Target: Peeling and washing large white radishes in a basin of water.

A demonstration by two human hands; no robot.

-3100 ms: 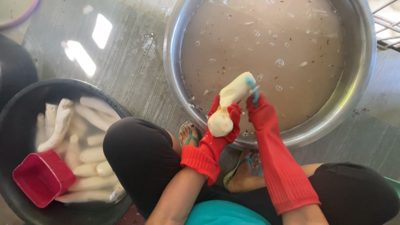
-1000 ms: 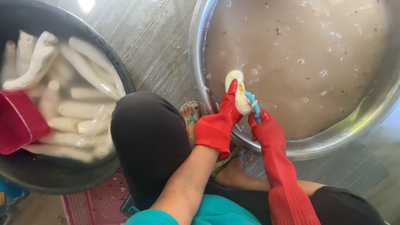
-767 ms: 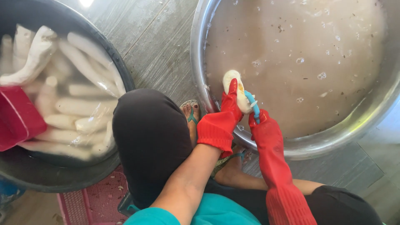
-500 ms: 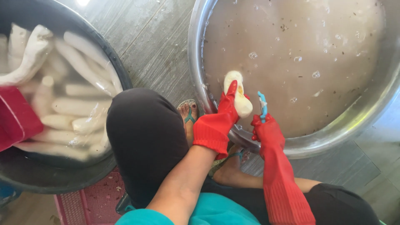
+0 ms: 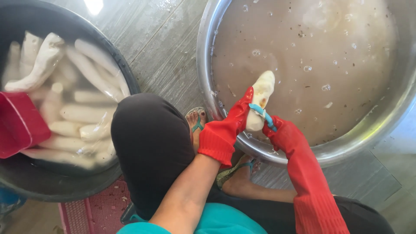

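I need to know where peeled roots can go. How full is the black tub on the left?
Nearly full: the black tub holds a pile of peeled white roots in water, with a red scoop resting on top.

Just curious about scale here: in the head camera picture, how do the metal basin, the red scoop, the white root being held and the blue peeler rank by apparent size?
1. metal basin, largest, though cut off by the frame.
2. red scoop, also partly cut off.
3. white root, close to the scoop in size; the ranking is uncertain.
4. blue peeler, smallest.
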